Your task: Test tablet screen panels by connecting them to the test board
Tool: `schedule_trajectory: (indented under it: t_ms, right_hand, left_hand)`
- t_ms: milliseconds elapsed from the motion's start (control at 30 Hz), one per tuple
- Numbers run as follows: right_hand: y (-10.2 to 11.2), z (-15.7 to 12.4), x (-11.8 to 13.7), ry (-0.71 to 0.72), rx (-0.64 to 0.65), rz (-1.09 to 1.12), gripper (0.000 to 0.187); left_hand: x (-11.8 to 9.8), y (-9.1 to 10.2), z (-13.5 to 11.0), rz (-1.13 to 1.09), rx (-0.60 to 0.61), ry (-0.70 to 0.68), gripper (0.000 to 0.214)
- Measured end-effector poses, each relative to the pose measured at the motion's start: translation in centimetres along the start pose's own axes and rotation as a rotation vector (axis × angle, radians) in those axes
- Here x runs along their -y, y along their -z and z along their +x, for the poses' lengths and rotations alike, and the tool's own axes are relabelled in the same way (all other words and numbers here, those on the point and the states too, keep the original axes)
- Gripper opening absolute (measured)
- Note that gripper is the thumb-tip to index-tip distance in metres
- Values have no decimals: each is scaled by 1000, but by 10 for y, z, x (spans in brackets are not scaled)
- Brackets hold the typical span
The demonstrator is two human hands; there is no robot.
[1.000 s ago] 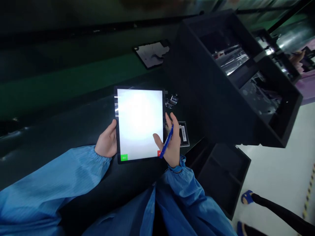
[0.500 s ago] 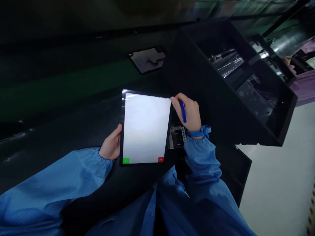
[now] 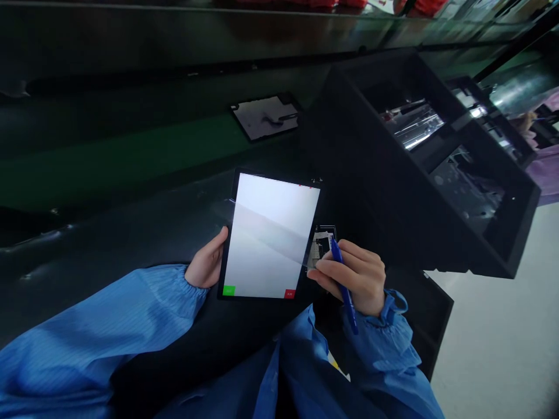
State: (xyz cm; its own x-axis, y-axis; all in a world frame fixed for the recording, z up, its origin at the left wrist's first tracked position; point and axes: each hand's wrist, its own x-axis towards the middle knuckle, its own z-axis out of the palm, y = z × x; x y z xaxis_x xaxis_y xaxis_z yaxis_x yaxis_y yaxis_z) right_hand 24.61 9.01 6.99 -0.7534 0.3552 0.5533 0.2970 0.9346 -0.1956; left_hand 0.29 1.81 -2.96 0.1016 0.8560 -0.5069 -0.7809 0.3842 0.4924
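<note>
A tablet (image 3: 273,238) with a lit white screen is tilted up in front of me, a green block and a red block at its lower corners. My left hand (image 3: 207,262) grips its left edge, thumb along the side. My right hand (image 3: 353,276) is closed beside the lower right edge, with a blue pen (image 3: 345,285) held between the fingers. Its fingertips also pinch a clear film (image 3: 275,235) that stretches diagonally across the screen. Behind the right fingers lies a dark part with a white label (image 3: 321,247), partly covered.
A black divided box (image 3: 419,169) holding shiny flat panels stands at the right. A flat grey panel in a dark frame (image 3: 266,116) lies at the back on the bench. At the far right edge, a co-worker's pink sleeve (image 3: 545,171) shows above the pale floor (image 3: 489,337).
My right hand has moved down from the tablet's top right corner, drawing the clear film across the screen. My left hand keeps its hold on the tablet.
</note>
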Motion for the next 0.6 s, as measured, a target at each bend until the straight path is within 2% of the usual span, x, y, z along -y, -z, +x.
schedule_trajectory:
  t_ms: [200, 333, 433, 500, 600]
  right_hand:
    - [12, -12, -6, -94, -52, -100, 12]
    - [22, -10, -11, -144, -78, 45, 15]
    - [18, 8, -14, -90, -122, 271, 16]
    - [9, 30, -14, -64, -94, 405, 19]
    - [-12, 67, -16, -172, -37, 491, 27]
  left_hand:
    - [-2, -3, -2, 9, -22, -30, 45]
    - [-4, -5, -2, 20, -40, 1, 50]
    - [-4, -3, -1, 19, 23, 100, 54]
    - [-4, -3, -2, 24, 77, 166, 57]
    - [-4, -3, -3, 59, 97, 195, 56]
